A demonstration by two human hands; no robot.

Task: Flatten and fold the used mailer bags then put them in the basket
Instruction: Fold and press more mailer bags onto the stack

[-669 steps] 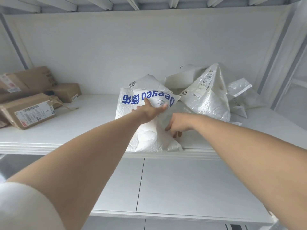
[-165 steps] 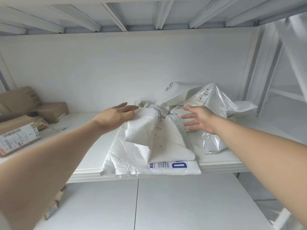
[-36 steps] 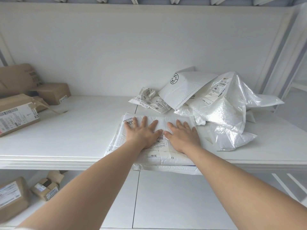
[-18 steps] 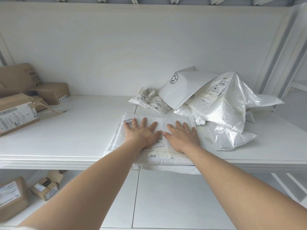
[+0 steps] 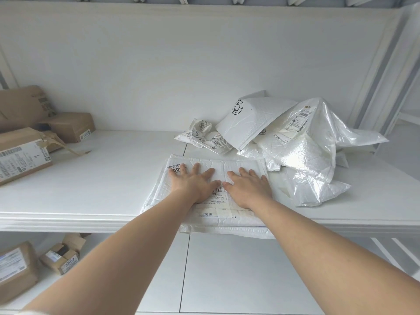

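Observation:
A white bubble mailer bag lies flat on the shelf's front edge, stacked on another flattened white mailer that overhangs the edge. My left hand and my right hand press down on the top mailer side by side, palms flat and fingers spread. Behind and to the right sits a heap of unflattened bags: a white padded mailer with a round black logo, a crinkled translucent plastic bag and small crumpled labelled bags. No basket is in view.
The white shelf has brown cardboard parcels at its left end. More cardboard boxes lie on the lower level at bottom left. A white wall closes the back; a frame post rises at the right.
Since 4.6 s ago the raised mailer has been laid down and both hands have come to rest flat on it. Over the last second the hands have barely moved.

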